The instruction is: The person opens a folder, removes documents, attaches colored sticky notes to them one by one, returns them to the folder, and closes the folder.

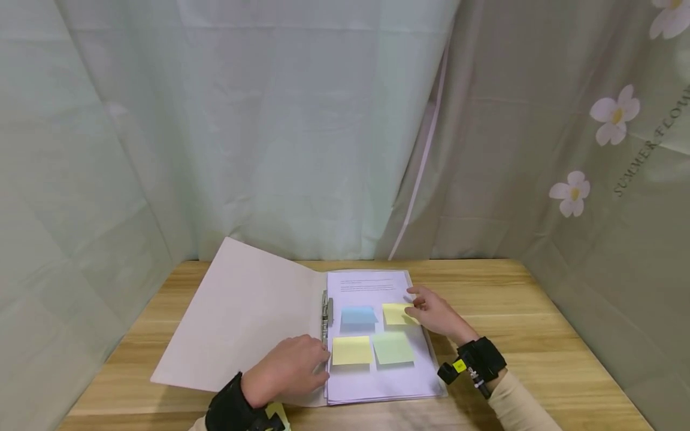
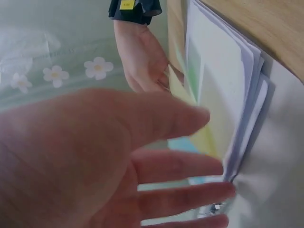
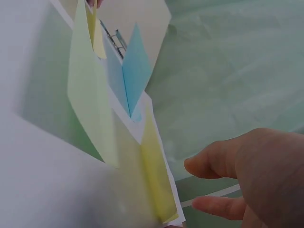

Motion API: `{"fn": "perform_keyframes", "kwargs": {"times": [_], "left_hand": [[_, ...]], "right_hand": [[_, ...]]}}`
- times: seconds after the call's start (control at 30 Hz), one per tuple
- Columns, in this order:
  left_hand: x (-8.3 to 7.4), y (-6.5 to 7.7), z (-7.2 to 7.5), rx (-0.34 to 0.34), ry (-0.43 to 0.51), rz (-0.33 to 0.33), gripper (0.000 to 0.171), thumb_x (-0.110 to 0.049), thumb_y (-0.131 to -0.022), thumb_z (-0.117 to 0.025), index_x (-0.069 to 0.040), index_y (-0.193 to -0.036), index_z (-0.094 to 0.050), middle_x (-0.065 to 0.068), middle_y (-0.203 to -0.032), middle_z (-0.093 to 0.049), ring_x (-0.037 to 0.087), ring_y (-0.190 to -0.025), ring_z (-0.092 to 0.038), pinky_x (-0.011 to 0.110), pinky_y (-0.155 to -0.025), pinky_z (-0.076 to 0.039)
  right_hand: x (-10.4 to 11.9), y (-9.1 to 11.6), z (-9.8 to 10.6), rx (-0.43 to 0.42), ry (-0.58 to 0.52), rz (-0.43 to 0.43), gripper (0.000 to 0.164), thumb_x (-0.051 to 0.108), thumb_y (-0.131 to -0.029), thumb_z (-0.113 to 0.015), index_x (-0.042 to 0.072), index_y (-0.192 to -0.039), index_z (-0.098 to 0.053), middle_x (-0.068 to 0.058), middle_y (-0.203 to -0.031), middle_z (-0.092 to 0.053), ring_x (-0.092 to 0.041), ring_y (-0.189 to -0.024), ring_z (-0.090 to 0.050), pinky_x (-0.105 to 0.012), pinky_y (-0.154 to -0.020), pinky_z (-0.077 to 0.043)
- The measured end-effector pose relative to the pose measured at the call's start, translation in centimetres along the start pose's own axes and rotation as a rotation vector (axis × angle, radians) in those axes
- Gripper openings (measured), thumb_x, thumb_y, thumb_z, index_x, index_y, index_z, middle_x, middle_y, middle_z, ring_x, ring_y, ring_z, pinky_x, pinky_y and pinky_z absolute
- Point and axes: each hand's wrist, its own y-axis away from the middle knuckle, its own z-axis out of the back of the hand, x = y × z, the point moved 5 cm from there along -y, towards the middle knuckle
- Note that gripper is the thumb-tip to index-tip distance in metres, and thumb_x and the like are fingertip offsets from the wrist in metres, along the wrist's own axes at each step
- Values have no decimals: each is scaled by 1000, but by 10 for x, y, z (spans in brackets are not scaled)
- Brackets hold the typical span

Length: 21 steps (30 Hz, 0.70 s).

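A ring binder lies open, its pale cover (image 1: 242, 323) spread to the left and a stack of white pages (image 1: 372, 386) on the right. Four sticky notes lift off the top page: a blue note (image 1: 358, 315), a yellow note (image 1: 396, 313) at upper right, another yellow note (image 1: 351, 351) at lower left and a green note (image 1: 393, 349). My left hand (image 1: 291, 368) hovers by the pages' left edge, fingers extended and apart in the left wrist view. Over the pages' right edge, my right hand (image 1: 439, 314) has its thumb overlapping the upper yellow note; thumb and finger are spread.
A metal ring clasp (image 1: 325, 317) runs along the binder's spine. The wooden table (image 1: 485, 281) ends at a pale green curtain (image 1: 302, 149) behind, with flower prints at the right. Black camera straps (image 1: 485, 359) sit on both wrists.
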Motion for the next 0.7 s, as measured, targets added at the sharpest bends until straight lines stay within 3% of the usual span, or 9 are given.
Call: {"fn": "perform_keyframes", "kwargs": {"times": [0.1, 0.17, 0.23, 0.33, 0.5, 0.7], "left_hand": [[-9, 1, 5, -126, -43, -36, 10, -18, -98, -81, -10, -93, -81, 3, -92, -77, 16, -81, -63, 31, -68, -54], [-17, 2, 6, -197, -81, -78, 13, -18, -98, -80, -10, -107, -85, 6, -109, -81, 22, -94, -71, 35, -76, -61], [-24, 3, 3, -220, -97, -117, 24, -19, -98, -81, -11, -120, -84, 8, -124, -79, 26, -108, -74, 39, -83, -65], [-30, 1, -7, -160, -134, -144, 29, -24, -98, -81, -15, -126, -83, 7, -131, -77, 26, -113, -73, 40, -82, -64], [-30, -6, -26, -2, -185, -124, 20, -32, -99, -80, -20, -114, -84, 0, -124, -77, 16, -100, -67, 35, -74, -56], [-27, -8, -33, 53, -167, -120, 25, -34, -98, -81, -19, -118, -83, -1, -123, -75, 13, -94, -63, 33, -73, -55]], "right_hand": [[1, 0, 0, 3, -7, -4, 55, 21, -110, -71, 0, -159, -56, -29, -142, -69, -39, -122, -70, -50, -97, -65], [1, 0, 1, 0, -8, -6, 55, 21, -110, -71, 0, -158, -56, -29, -142, -69, -40, -123, -70, -51, -97, -65], [1, -1, 1, -5, -7, -9, 54, 21, -110, -71, 0, -158, -57, -30, -142, -69, -40, -123, -70, -51, -97, -66], [1, -1, 1, -10, -1, -13, 53, 20, -110, -71, 0, -157, -58, -30, -141, -69, -38, -120, -70, -49, -96, -66], [2, -1, 0, -21, 2, -6, 50, 18, -109, -71, -1, -154, -60, -29, -139, -69, -35, -115, -69, -46, -93, -65], [0, -3, -1, -47, 59, 26, 51, 19, -109, -71, -2, -154, -60, -33, -145, -67, -43, -123, -70, -51, -96, -66]]}}
